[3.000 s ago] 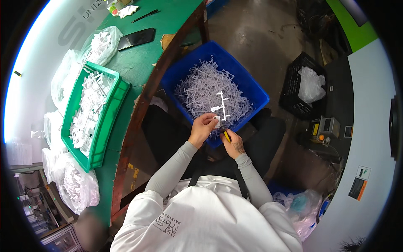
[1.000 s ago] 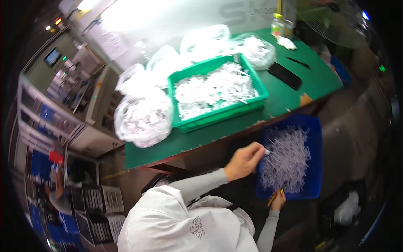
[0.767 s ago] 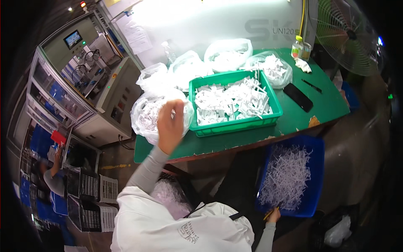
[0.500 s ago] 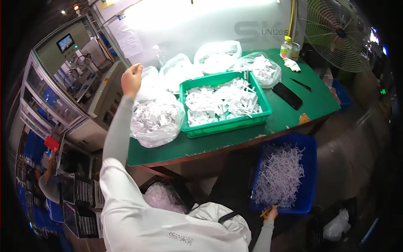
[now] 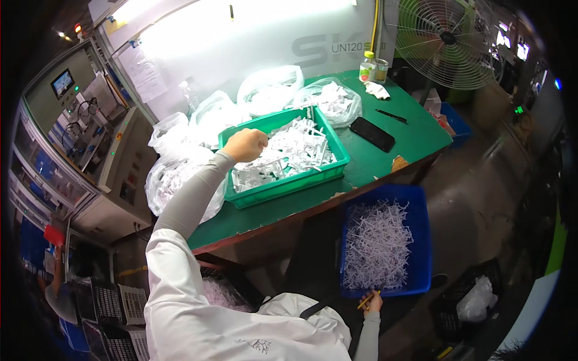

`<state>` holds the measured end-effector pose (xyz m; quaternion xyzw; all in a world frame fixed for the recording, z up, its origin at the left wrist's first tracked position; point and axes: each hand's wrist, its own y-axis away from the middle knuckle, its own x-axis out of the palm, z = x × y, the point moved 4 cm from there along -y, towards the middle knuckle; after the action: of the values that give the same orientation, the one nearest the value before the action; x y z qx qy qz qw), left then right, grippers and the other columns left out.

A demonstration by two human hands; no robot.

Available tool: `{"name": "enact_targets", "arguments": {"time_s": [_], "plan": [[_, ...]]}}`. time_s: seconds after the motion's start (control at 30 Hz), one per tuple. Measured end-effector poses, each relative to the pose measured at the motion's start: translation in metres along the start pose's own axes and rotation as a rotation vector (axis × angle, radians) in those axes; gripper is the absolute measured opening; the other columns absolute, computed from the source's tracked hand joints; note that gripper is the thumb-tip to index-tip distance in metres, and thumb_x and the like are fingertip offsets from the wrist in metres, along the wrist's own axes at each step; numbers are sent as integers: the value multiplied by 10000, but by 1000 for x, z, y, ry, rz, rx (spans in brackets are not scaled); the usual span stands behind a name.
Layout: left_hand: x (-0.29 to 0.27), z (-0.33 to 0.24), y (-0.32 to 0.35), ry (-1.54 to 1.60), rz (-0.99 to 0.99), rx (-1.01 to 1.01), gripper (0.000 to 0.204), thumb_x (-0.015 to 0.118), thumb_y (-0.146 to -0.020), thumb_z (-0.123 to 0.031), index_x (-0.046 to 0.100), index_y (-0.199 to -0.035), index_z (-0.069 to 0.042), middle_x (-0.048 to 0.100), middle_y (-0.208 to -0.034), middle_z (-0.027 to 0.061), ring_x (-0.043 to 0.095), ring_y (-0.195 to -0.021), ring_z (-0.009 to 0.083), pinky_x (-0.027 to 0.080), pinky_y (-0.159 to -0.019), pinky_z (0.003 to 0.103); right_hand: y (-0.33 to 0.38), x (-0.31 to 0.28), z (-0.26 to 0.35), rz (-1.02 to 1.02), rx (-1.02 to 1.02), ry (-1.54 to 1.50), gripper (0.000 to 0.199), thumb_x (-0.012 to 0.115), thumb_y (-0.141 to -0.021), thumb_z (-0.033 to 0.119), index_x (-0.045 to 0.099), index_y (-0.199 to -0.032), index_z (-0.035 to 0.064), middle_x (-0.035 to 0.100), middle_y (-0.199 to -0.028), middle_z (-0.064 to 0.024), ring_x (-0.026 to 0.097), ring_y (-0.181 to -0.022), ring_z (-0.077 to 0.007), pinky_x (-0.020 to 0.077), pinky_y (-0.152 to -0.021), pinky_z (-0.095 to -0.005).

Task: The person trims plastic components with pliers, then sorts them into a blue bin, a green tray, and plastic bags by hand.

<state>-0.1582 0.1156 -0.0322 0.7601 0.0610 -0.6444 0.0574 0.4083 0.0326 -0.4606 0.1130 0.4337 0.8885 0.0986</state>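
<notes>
The left hand (image 5: 245, 145) is reaching out over the near left corner of the green plastic tray (image 5: 337, 171), its fingers curled into a loose fist; whether it is pinching anything cannot be told. Just beyond and beside its knuckles, white plastic parts (image 5: 289, 147) are lying heaped in that tray. Behind the hand, clear bags of white parts (image 5: 180, 174) are slumping on the green table (image 5: 415, 135). The right hand (image 5: 372, 301) is hanging low, well apart from the left, gripping a small yellow-handled tool (image 5: 365, 299) at the near rim of the blue bin (image 5: 422, 240), which is holding white plastic sprues (image 5: 377, 246) directly above the hand's fingers.
</notes>
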Motion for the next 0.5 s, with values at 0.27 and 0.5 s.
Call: {"name": "enact_targets", "arguments": {"time_s": [0.27, 0.5], "plan": [[11, -36, -32, -104, -223, 245, 157, 616, -780, -90, 628, -937, -94, 585, -1117, 110, 507, -1074, 315, 425, -890, 383, -4, -2, 2, -36, 9, 58, 286, 570, -841, 302, 520, -1031, 93, 558, -976, -88, 575, -793, -219, 516, -651, -377], [-45, -48, -29, 162, -536, 233, 116, 571, -861, -148, 583, -962, -91, 610, -920, 135, 579, -900, 327, 454, -790, 403, 10, 1, 17, -28, -97, 14, 236, 575, -839, 270, 511, -989, 100, 541, -858, -64, 576, -736, -209, 518, -629, -376]]}}
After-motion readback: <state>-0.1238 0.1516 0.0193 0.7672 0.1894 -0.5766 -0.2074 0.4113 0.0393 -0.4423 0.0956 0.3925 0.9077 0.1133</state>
